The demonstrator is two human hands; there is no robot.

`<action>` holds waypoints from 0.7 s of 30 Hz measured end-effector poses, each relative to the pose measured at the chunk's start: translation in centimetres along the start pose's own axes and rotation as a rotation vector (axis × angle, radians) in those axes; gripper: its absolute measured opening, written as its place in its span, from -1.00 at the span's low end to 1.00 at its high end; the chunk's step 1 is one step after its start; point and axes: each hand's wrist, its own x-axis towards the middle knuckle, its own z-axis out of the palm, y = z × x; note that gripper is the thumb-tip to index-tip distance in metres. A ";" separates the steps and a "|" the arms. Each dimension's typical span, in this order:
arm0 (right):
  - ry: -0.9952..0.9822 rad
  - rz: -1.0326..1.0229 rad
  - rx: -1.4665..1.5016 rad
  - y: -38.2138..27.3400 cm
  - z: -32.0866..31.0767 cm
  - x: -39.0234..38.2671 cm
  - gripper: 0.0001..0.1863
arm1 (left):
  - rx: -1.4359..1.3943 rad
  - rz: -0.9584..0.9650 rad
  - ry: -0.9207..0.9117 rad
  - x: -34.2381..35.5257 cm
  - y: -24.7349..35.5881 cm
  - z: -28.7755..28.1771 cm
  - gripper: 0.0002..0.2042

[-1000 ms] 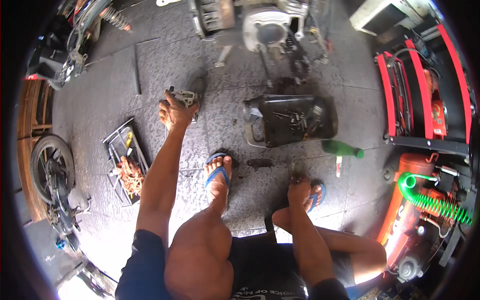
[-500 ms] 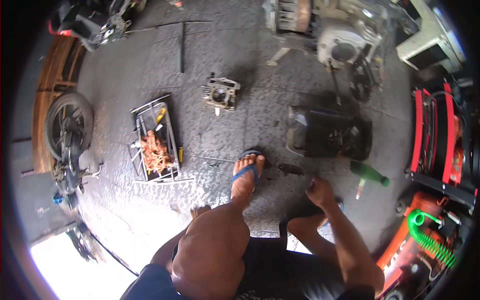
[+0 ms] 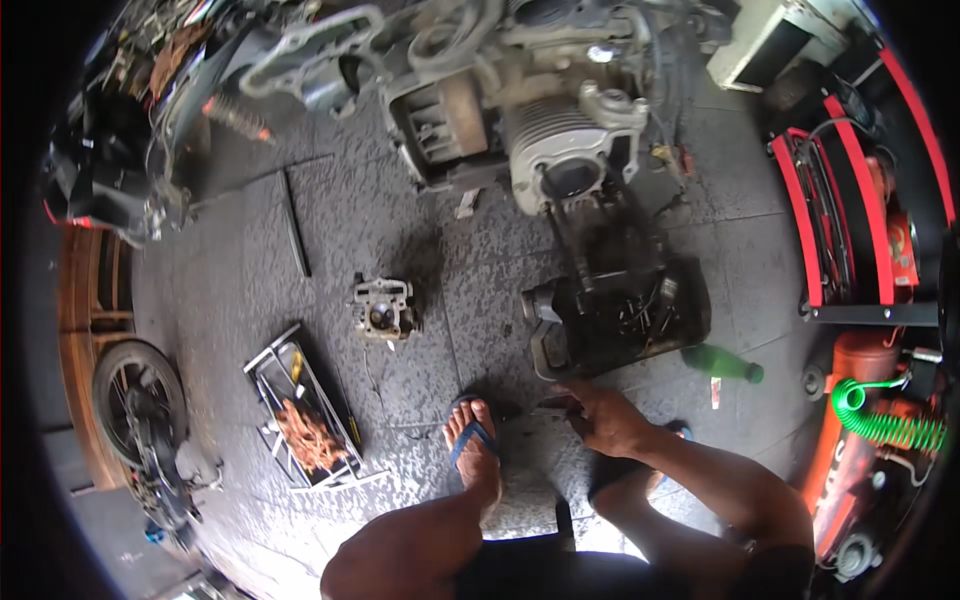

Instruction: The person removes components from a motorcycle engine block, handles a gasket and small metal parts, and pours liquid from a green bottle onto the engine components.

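My right hand reaches low over the floor, just in front of a black plastic tray. Its fingers are bent together around something dark and small that I cannot make out. A thin flat dark piece lies at the fingertips; whether they touch it is unclear. Inside the tray sit several small metal parts. Above its far edge stands a greasy engine with a finned cylinder, its round bore facing me. My left hand is out of view.
A cylinder head rests on the floor, left of centre. Nearer is a metal-framed rack with orange-brown rags. A green bottle lies beside the tray. Right are a red-edged tool cart and an orange compressor; left, a wheel.
The view has tilted up, showing more of the engine. My right hand has moved from beside my knee forward and left toward the tray's near edge. The left arm has left the view.
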 end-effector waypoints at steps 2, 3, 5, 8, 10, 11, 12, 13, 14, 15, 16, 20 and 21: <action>0.116 -0.005 0.004 -0.5 -0.3 0.3 -0.59 | 0.019 -0.025 0.039 1.6 0.8 -1.6 -0.75; 0.222 0.004 0.034 -0.6 -0.3 0.4 -0.65 | 0.005 0.020 0.045 2.2 0.1 -2.8 -0.74; 0.445 0.008 0.067 -1.8 -1.0 0.6 -0.76 | -0.053 0.133 -0.116 2.0 -5.1 -4.3 -0.73; 0.860 -0.107 0.024 -3.0 -1.5 0.9 -0.88 | -0.060 0.271 -0.222 5.2 -12.9 -6.2 -0.70; 1.074 -0.087 0.023 -4.1 -0.4 1.8 -0.89 | -0.077 0.375 -0.158 9.6 -13.9 -6.6 -0.67; 1.185 -0.077 0.024 -4.8 -0.1 2.8 -0.89 | -0.083 0.428 -0.111 11.9 -13.3 -6.8 -0.66; 1.258 -0.085 0.071 -5.2 0.7 4.0 -0.88 | -0.100 0.484 -0.059 14.0 -12.6 -7.0 -0.64; 1.331 -0.092 0.115 -5.7 1.1 4.6 -0.87 | -0.112 0.554 -0.004 16.1 -11.2 -7.4 -0.63; 1.345 -0.060 0.303 -5.6 1.4 5.4 -0.89 | -0.123 0.665 0.083 17.9 -9.6 -7.7 -0.61; 1.357 -0.055 0.334 -5.7 2.4 5.7 -0.89 | -0.123 0.799 0.193 18.8 -8.2 -8.0 -0.60; 1.340 -0.089 0.396 -7.3 3.1 7.2 -0.89 | 0.008 0.991 0.464 19.7 -9.0 -8.7 -0.67; 1.482 -0.065 0.304 -6.1 1.2 8.1 -0.89 | -0.791 0.566 -0.275 19.0 -0.6 -21.1 -0.74; 1.485 -0.128 0.284 -7.0 0.8 9.3 -0.90 | -0.805 0.453 -0.314 18.8 -2.0 -22.1 -0.70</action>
